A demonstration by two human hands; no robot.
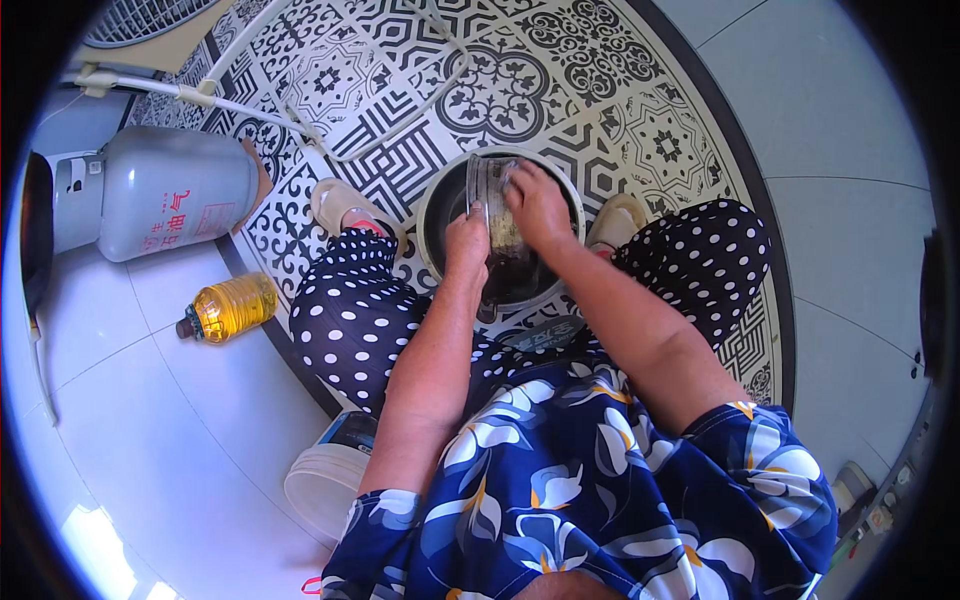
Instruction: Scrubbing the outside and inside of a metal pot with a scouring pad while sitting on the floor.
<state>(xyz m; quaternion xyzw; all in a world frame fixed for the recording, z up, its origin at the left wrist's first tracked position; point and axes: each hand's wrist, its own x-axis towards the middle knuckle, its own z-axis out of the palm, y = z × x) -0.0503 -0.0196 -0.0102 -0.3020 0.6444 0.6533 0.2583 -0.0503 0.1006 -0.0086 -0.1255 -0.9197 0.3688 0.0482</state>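
A round basin (425,225) with a pale rim and dark inside stands on the patterned floor between my feet. Over it my left hand (468,241) grips the left edge of a flat, ribbed, translucent panel (491,180), tilted in the basin, with yellowish grime along its middle. On the panel's upper right part lies my right hand (538,201), its fingers bent around a small greyish scrubbing pad or cloth (510,166), mostly hidden by the fingers. Dark liquid seems to lie at the bottom of the basin.
To the left lie a grey gas cylinder (180,195) and a plastic bottle of yellow oil (232,307). A white-framed stand (255,111) reaches across the upper left, near a fan grille (142,19). A white bucket (322,480) is beside my left hip. Slippers (341,206) flank the basin.
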